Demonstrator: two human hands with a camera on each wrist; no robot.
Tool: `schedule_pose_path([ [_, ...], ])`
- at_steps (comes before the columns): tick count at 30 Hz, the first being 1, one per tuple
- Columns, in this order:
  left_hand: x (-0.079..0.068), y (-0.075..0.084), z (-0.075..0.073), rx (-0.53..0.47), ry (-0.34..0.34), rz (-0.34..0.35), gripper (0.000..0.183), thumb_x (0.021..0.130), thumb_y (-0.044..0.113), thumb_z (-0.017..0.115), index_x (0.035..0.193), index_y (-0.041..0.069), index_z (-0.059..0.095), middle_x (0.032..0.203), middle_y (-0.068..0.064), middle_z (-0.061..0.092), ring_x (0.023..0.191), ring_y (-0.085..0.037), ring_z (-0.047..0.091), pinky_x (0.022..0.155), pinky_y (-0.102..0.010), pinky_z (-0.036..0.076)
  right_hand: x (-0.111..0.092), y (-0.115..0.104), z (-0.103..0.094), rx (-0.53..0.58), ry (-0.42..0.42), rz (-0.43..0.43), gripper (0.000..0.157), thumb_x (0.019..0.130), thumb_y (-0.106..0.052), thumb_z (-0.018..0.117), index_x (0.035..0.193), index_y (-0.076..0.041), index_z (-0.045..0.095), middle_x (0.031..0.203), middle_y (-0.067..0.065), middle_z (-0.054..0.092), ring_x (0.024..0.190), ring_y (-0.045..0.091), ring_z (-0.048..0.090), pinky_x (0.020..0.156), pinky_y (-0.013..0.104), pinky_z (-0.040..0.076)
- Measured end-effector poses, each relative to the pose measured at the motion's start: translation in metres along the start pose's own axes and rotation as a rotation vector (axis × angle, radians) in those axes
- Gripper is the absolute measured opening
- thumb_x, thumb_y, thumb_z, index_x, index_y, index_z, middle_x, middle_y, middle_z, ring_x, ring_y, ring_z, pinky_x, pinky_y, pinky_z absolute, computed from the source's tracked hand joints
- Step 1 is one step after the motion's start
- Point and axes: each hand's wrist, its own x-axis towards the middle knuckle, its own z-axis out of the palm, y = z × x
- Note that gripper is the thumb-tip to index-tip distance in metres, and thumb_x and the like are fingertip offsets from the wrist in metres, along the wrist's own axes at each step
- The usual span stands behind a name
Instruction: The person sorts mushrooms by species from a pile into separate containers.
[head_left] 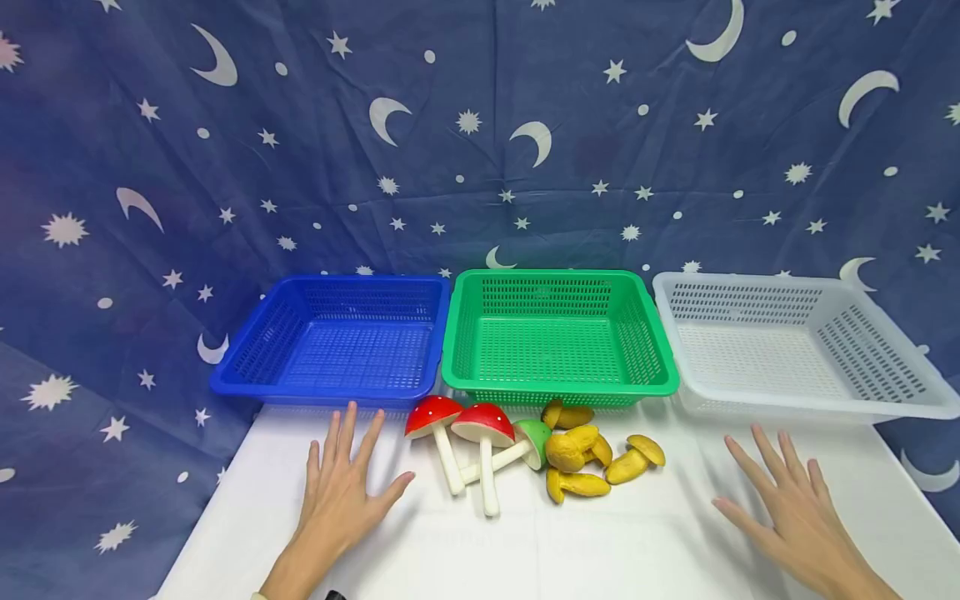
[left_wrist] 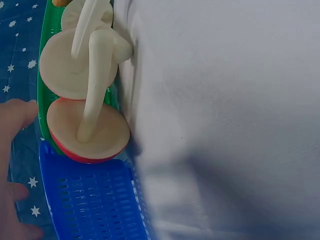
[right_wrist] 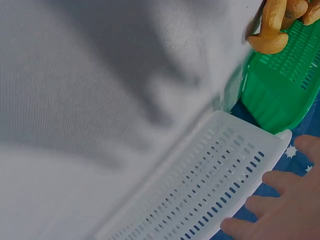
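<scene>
My left hand [head_left: 341, 492] hovers over the white cloth with its fingers spread, left of the mushrooms and holding nothing. My right hand [head_left: 795, 521] is likewise spread out at the right, in front of the white basket. Between the hands lies a group of toy mushrooms. Two have red, white-dotted caps and pale stems: one red mushroom [head_left: 486, 429] and another red mushroom [head_left: 433, 417] to its left. A green-capped mushroom [head_left: 534, 442] lies partly behind the nearer red one. Several yellow-brown mushrooms [head_left: 577, 450] lie to the right, the rightmost yellow mushroom [head_left: 636, 460] nearest my right hand.
Three plastic baskets stand in a row behind the mushrooms: a blue basket [head_left: 330, 392], a green basket [head_left: 562, 389] and a white basket [head_left: 817, 404]. Behind them hangs a dark blue curtain [head_left: 450, 217] with moons and stars. The table has a white cloth [head_left: 525, 558].
</scene>
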Motion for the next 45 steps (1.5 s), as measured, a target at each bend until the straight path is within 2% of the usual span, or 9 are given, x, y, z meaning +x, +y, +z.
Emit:
schedule_pose_path([
  [4,0.004,-0.001,-0.002,-0.009,0.016,0.001,0.084,0.077,0.058,0.065,0.147,0.021,0.036,0.154,-0.015,0.020,0.140,-0.040,0.017,0.104,-0.066,0.018,-0.001,-0.002,0.000,0.043,-0.001,0.019,0.078,0.086,-0.036,0.067,0.150,-0.018,0.028,0.157,0.016,0.007,0.143,0.033,-0.007,0.107,0.061,-0.012],
  [6,0.008,-0.001,-0.003,-0.021,0.027,0.002,0.084,0.077,0.057,0.066,0.147,0.021,0.036,0.154,-0.015,0.021,0.140,-0.039,0.017,0.104,-0.065,0.018,0.000,-0.003,-0.001,0.067,-0.003,0.029,0.076,0.087,-0.034,0.067,0.150,-0.017,0.029,0.157,0.016,0.010,0.143,0.035,-0.002,0.106,0.067,-0.001],
  [8,0.013,0.000,-0.004,-0.039,0.037,0.011,0.082,0.078,0.054,0.067,0.146,0.021,0.037,0.155,-0.014,0.021,0.140,-0.040,0.017,0.104,-0.066,0.019,0.002,-0.006,-0.002,0.086,-0.002,0.036,0.074,0.087,-0.033,0.067,0.149,-0.018,0.031,0.156,0.016,0.015,0.142,0.038,0.006,0.098,0.074,0.013],
  [10,0.020,0.001,-0.004,-0.058,0.047,0.024,0.080,0.079,0.051,0.068,0.146,0.020,0.038,0.154,-0.014,0.022,0.140,-0.040,0.017,0.104,-0.066,0.019,0.004,-0.009,-0.004,0.099,-0.001,0.046,0.073,0.086,-0.032,0.068,0.149,-0.020,0.033,0.155,0.015,0.019,0.139,0.042,0.017,0.087,0.074,0.025],
  [13,0.030,0.004,-0.004,-0.088,0.057,0.047,0.076,0.081,0.047,0.068,0.145,0.018,0.040,0.154,-0.014,0.024,0.141,-0.038,0.017,0.104,-0.066,0.021,0.008,-0.014,-0.005,0.108,-0.013,0.066,0.073,0.086,-0.034,0.069,0.148,-0.022,0.034,0.153,0.014,0.024,0.132,0.046,0.029,0.077,0.072,0.033],
  [21,0.054,0.008,-0.004,-0.140,0.050,0.116,0.067,0.084,0.042,0.068,0.142,0.017,0.044,0.151,-0.014,0.029,0.140,-0.035,0.020,0.103,-0.065,0.025,0.018,-0.027,0.002,0.101,-0.004,0.065,0.071,0.084,-0.037,0.071,0.146,-0.022,0.039,0.139,0.020,0.039,0.115,0.044,0.043,0.068,0.070,0.040],
  [32,0.083,0.022,0.004,-0.230,-0.043,0.156,0.057,0.089,0.038,0.063,0.140,0.017,0.046,0.152,-0.009,0.030,0.141,-0.032,0.020,0.103,-0.065,0.024,0.032,-0.044,0.020,0.120,-0.003,0.008,0.061,0.084,-0.036,0.071,0.137,-0.014,0.049,0.132,0.018,0.045,0.107,0.042,0.051,0.062,0.062,0.047],
  [40,0.101,0.035,0.015,-0.291,-0.097,0.183,0.052,0.090,0.037,0.063,0.137,0.019,0.051,0.149,-0.007,0.036,0.141,-0.027,0.022,0.101,-0.066,0.028,0.050,-0.047,0.043,0.138,-0.014,-0.050,0.055,0.081,-0.033,0.075,0.128,-0.013,0.056,0.126,0.018,0.051,0.098,0.041,0.058,0.066,0.058,0.051],
  [45,0.110,0.040,0.026,-0.334,-0.097,0.227,0.047,0.089,0.032,0.066,0.131,0.016,0.057,0.145,-0.010,0.042,0.137,-0.029,0.030,0.098,-0.060,0.038,0.063,-0.045,0.058,0.184,-0.046,-0.090,0.053,0.074,-0.024,0.081,0.122,-0.008,0.061,0.117,0.013,0.056,0.097,0.033,0.060,0.074,0.053,0.052],
])
